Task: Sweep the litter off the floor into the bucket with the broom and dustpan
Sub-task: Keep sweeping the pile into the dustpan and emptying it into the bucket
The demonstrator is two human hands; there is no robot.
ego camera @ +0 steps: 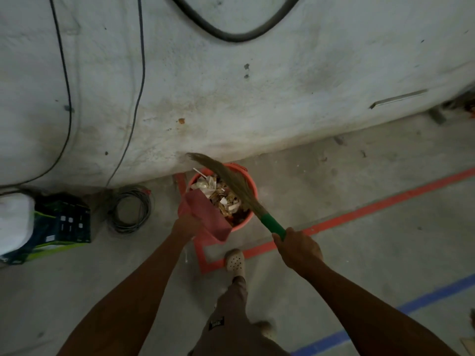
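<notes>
An orange bucket (250, 185) stands on the floor against the wall, filled with paper scraps and litter (222, 196). My left hand (186, 224) grips a pink dustpan (205, 214), tilted over the bucket's near left rim. My right hand (298, 246) holds the green handle of a grass broom (231, 178). The broom's bristles lie across the top of the bucket and reach the wall behind it.
A coil of grey cable (131, 209) lies left of the bucket, and a dark box with a white bag (43, 227) is further left. Red tape lines (359, 211) and a blue tape line (411, 307) mark the floor. My foot (235, 260) stands just before the bucket.
</notes>
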